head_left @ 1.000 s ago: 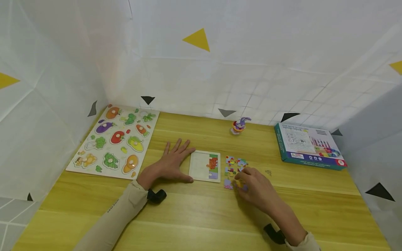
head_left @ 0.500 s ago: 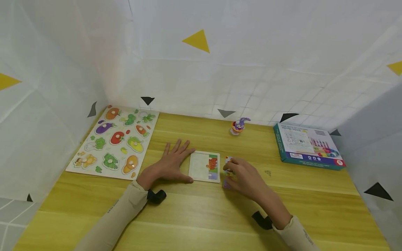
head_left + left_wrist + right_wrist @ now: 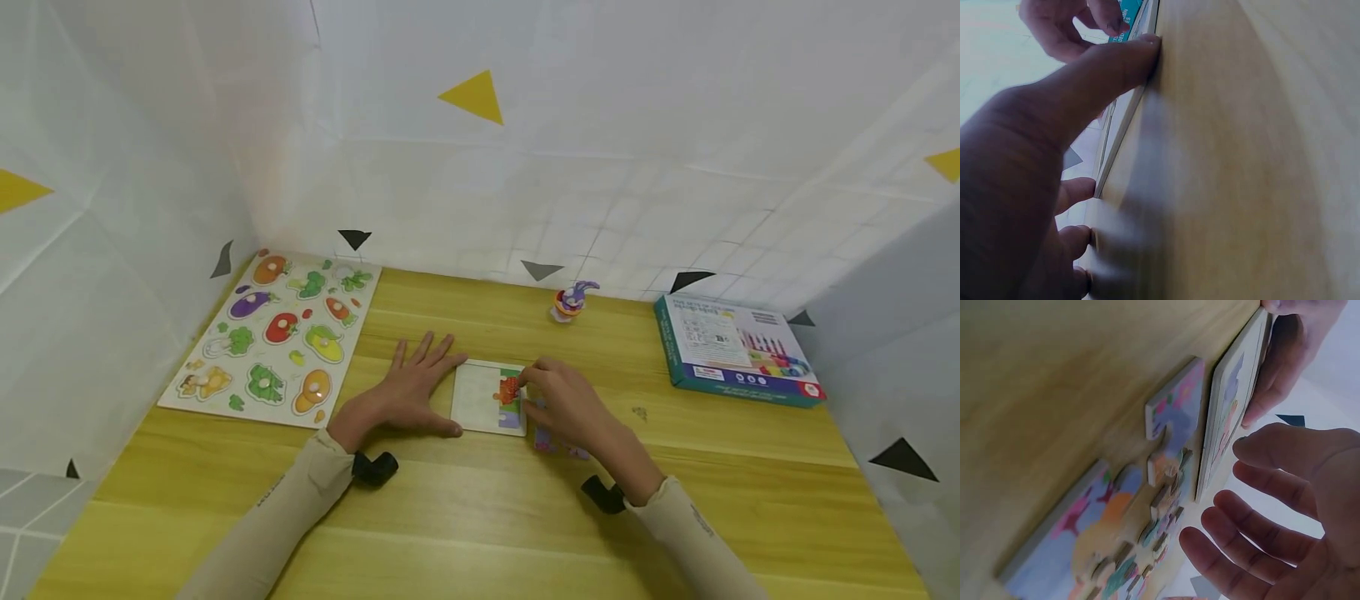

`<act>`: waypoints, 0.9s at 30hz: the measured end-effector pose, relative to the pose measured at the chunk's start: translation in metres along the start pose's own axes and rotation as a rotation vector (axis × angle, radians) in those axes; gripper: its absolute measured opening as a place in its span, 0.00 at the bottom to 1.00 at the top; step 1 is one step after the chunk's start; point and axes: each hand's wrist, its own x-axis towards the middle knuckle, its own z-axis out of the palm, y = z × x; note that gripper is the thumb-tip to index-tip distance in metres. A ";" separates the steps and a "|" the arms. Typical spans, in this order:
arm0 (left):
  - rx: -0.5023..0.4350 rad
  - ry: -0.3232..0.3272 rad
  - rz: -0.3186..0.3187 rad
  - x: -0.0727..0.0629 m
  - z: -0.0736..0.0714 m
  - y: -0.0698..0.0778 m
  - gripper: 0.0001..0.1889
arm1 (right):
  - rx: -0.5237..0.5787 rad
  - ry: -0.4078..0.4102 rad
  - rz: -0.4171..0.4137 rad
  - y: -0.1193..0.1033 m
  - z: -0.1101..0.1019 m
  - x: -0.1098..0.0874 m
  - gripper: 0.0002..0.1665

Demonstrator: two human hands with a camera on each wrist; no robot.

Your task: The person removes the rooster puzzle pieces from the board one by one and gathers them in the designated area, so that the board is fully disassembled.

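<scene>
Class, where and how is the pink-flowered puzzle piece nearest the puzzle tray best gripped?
The puzzle piece is probably best pinched across its flowered end, from above on the person's side: it lies flat on the table, that outer edge is straight, and the other puzzle pieces lie beside or beyond it.

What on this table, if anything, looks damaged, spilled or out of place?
One small oddity: a greyish mark on the tabletop, between the right hand and the teal-edged box. It interrupts the wood surface; I cannot tell whether it is a stain or print. Nothing is spilled; visible puzzle pieces look intact.
</scene>
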 end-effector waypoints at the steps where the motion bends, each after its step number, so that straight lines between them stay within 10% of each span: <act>1: -0.005 0.000 0.001 0.000 -0.001 0.000 0.58 | -0.002 -0.003 0.004 0.000 0.001 0.002 0.10; 27: 0.001 0.002 -0.001 -0.001 -0.001 0.000 0.58 | -0.021 -0.051 0.008 -0.005 0.018 0.030 0.06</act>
